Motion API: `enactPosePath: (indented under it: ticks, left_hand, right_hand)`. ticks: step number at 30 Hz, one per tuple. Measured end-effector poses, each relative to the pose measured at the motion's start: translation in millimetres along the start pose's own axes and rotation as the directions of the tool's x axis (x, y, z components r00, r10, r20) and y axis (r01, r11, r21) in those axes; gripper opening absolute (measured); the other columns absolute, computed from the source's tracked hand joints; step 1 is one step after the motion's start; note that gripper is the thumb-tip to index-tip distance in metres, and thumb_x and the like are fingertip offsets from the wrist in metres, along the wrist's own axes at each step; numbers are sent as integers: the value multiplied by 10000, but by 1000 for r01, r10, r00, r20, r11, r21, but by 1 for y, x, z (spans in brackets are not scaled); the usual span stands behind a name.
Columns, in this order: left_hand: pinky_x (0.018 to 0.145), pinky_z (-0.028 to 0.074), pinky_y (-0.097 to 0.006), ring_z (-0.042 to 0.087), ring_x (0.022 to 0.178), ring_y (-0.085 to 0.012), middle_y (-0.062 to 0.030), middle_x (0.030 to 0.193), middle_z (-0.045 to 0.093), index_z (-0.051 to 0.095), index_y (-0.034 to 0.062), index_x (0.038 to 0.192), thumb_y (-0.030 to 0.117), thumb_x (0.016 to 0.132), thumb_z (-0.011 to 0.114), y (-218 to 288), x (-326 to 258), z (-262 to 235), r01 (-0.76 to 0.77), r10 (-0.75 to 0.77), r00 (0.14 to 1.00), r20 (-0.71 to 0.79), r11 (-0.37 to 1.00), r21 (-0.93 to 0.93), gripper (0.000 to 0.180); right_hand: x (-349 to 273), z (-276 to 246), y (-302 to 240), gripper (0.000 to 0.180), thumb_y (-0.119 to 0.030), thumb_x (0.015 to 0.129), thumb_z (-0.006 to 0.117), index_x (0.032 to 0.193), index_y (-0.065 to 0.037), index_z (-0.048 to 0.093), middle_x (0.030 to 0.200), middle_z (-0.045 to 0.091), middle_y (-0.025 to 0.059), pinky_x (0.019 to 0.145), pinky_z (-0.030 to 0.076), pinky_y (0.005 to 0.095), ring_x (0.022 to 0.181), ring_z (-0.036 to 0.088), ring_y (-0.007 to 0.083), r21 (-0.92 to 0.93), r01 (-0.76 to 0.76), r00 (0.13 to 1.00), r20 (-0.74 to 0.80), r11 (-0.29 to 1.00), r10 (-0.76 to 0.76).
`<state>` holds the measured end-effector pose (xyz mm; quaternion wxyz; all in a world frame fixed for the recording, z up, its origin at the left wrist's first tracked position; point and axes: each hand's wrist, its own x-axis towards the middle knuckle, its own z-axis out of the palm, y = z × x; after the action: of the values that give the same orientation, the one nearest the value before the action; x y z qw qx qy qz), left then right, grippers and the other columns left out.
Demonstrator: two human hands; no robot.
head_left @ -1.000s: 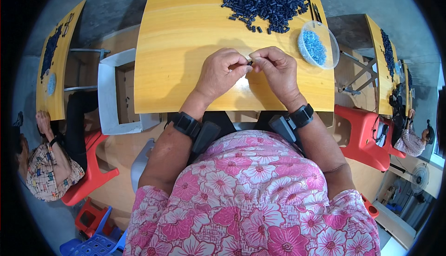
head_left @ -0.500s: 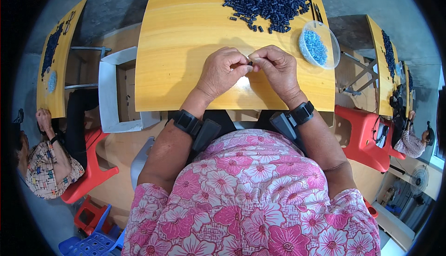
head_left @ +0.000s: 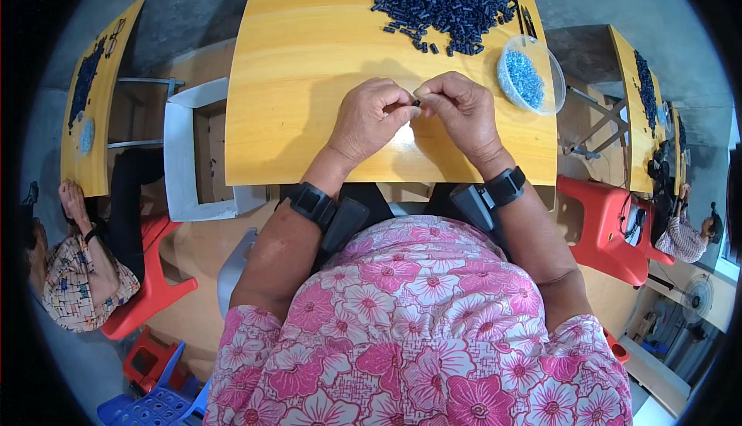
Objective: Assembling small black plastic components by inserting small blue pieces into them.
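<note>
Tabletop [head_left: 294,109] below, your left hand [head_left: 369,120] pinches a small dark piece [head_left: 416,103] while your right hand [head_left: 465,117] curls thumb and forefinger in beside it, their grip too small to tell.

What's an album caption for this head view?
Left hand and right hand meet at a small dark piece over a yellow table, near a clear bowl of blue bits.

And there's open wood all down the left of the yellow table [head_left: 286,63], a wide lane running near to far! Far right, a heap of dark pieces [head_left: 444,5] blocks the way; just nearer, a clear tub [head_left: 552,78] guards the right edge, slim gap between. Near middle, left hand [head_left: 372,114] and right hand [head_left: 464,113] bar the passage!
</note>
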<state>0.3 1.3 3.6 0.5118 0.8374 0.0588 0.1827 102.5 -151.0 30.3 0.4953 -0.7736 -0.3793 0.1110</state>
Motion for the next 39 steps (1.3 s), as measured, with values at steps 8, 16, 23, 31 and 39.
enactPosePath:
  ticks: [8, 16, 23, 31, 39]
  left_hand:
    - [654, 510, -371, 621, 712, -255, -86, 720, 635, 692, 46, 773, 117, 763, 717, 1, 0, 1, -25, 25, 1000, 10, 999, 26, 77]
    - [665, 505, -309, 618, 719, -192, -72, 751, 633, 677, 10, 805, 76, 799, 730, 0, -1, 0, -14, 14, 1000, 23, 1000, 12, 84]
    - [671, 505, -306, 616, 723, -184, -69, 754, 634, 683, 8, 837, 76, 809, 744, -2, -1, 0, -32, 32, 999, 20, 999, 4, 96]
    - [660, 498, -311, 608, 709, -192, -76, 742, 622, 667, 8, 810, 90, 802, 744, 0, -1, 0, -38, 38, 999, 15, 999, 16, 113]
    - [655, 500, -326, 617, 709, -211, -85, 735, 618, 667, 12, 798, 113, 796, 739, 2, 0, 0, -36, 35, 999, 26, 999, 36, 124]
  right_hand:
    - [3, -6, -2, 88, -57, 846, 676, 872, -4, 740, 806, 690, 104, 647, 532, 288, 650, 669, 154, 112, -119, 990, 85, 987, 109]
    - [4, -7, -3, 108, -8, 895, 651, 961, 46, 717, 846, 707, 76, 677, 535, 253, 705, 650, 108, 251, -309, 948, 153, 917, 277]
    - [1, -6, 4, 110, -11, 882, 654, 939, 53, 722, 808, 715, 73, 663, 542, 254, 702, 664, 105, 337, -298, 955, 122, 893, 272]
    - [7, -13, 2, 86, -25, 869, 670, 907, 33, 721, 790, 699, 76, 655, 538, 261, 672, 660, 112, 189, -208, 969, 173, 960, 176]
    - [8, -13, -1, 79, -34, 858, 686, 906, 13, 727, 801, 692, 82, 641, 535, 272, 653, 660, 126, 106, -143, 978, 165, 984, 124]
